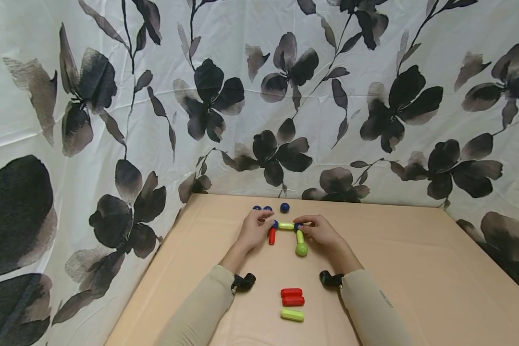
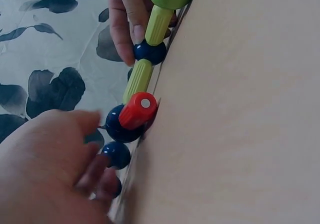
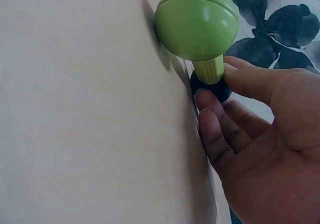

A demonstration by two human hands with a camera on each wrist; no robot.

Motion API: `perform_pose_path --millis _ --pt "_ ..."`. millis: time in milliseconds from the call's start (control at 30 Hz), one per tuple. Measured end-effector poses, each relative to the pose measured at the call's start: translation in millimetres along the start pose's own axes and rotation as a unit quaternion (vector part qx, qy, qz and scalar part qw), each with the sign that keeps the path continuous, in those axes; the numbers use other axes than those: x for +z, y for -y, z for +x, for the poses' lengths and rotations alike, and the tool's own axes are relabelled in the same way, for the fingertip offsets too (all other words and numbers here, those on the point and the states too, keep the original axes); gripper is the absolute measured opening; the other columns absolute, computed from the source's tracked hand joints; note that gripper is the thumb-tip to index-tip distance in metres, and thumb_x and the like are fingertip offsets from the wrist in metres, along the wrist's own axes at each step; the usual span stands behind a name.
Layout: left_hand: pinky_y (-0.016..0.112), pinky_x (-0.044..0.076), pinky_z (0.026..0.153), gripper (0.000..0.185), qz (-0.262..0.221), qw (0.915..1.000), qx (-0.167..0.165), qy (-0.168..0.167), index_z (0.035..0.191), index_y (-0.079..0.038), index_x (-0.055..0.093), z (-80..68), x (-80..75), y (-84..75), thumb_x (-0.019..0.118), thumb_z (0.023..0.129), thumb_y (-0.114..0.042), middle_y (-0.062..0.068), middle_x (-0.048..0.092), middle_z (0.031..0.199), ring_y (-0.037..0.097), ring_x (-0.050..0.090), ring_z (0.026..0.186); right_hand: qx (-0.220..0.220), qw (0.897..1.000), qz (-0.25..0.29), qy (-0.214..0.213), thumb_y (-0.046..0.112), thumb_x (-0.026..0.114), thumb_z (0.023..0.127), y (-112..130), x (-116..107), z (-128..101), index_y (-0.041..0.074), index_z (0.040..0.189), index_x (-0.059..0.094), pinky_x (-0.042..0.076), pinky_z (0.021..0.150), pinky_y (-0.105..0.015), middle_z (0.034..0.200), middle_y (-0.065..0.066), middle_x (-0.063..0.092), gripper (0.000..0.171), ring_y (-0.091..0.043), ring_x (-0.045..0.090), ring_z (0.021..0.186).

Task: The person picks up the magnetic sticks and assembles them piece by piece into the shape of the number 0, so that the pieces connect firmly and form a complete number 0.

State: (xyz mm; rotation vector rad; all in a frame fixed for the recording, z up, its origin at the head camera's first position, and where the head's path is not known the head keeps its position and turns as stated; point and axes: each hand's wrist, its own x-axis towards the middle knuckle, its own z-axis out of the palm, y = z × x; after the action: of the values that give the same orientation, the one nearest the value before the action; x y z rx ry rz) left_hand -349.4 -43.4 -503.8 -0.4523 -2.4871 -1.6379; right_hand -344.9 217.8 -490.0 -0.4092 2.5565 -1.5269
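Note:
In the head view a toy chain of balls and rods lies on the table between the two hands. A yellow-green rod (image 1: 286, 226) joins two blue balls. The left blue ball (image 2: 117, 129) carries a red rod (image 1: 271, 236) that points toward the person. On the right blue ball (image 3: 220, 90) sits a second yellow-green rod (image 1: 300, 237), tipped by a green ball (image 1: 301, 249). My right hand (image 1: 324, 233) pinches that right blue ball between thumb and fingers. Loosely bent, the fingers of my left hand (image 1: 254, 230) hover beside the left blue ball, thumb tip close to it.
Beyond the chain lie loose blue balls: one (image 1: 284, 207) near the far edge and two (image 1: 267, 208) partly behind the left hand. Nearer the person, two red rods (image 1: 292, 297) and a yellow-green rod (image 1: 291, 315) lie between the forearms. A flowered cloth (image 1: 328, 110) hangs behind the table (image 1: 415, 269).

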Motion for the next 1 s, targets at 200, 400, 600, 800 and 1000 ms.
perform_pose_path --millis 200,400,600,800,1000 --pt "0.05 0.043 0.112 0.042 -0.026 0.9924 -0.02 -0.119 0.138 -0.015 0.064 7.5 -2.1 7.5 0.074 0.098 -0.022 0.014 0.051 0.143 0.036 0.05 0.136 -0.001 1.0 0.01 -0.001 0.005 0.062 0.103 -2 0 0 0.0 0.13 0.07 0.05 0.064 -0.026 0.107 -0.017 0.071 0.028 -0.02 0.056 0.078" --pt "0.052 0.031 0.124 0.065 -0.033 0.9925 -0.04 -0.111 0.159 -0.02 0.044 17.0 -5.2 14.8 0.071 0.1 -0.021 0.016 0.028 0.17 0.038 0.029 0.156 -0.009 1.0 0.011 0.0 0.004 0.061 0.103 -3 0 0 -0.001 0.129 0.069 0.05 0.064 -0.027 0.107 -0.021 0.071 0.028 -0.021 0.056 0.078" --pt "0.053 0.026 0.126 0.055 0.023 0.9974 -0.032 -0.06 0.157 -0.014 0.048 22.5 -5.5 17.8 0.064 0.105 -0.024 0.018 0.027 0.17 0.039 0.027 0.157 -0.014 1.0 0.011 -0.002 0.003 0.061 0.103 -2 2 -1 -0.002 0.13 0.069 0.051 0.064 -0.027 0.106 -0.019 0.071 0.029 -0.019 0.057 0.077" --pt "0.055 0.032 0.122 0.047 0.075 0.9957 -0.029 -0.047 0.152 -0.017 0.055 20.3 -5.1 17.5 0.062 0.106 -0.021 0.017 0.041 0.163 0.039 0.038 0.151 -0.018 1.0 0.01 -0.002 0.003 0.06 0.103 -2 3 -1 -0.003 0.13 0.068 0.051 0.065 -0.028 0.106 -0.018 0.069 0.029 -0.019 0.056 0.077" --pt "0.055 0.032 0.115 0.039 0.103 0.9916 -0.027 -0.073 0.142 -0.016 0.064 16.3 -4.3 13.9 0.065 0.103 -0.014 0.015 0.052 0.145 0.035 0.051 0.136 -0.019 1.0 0.009 -0.001 0.003 0.061 0.103 -1 3 -2 -0.002 0.13 0.068 0.052 0.065 -0.028 0.107 -0.02 0.069 0.029 -0.021 0.057 0.078"
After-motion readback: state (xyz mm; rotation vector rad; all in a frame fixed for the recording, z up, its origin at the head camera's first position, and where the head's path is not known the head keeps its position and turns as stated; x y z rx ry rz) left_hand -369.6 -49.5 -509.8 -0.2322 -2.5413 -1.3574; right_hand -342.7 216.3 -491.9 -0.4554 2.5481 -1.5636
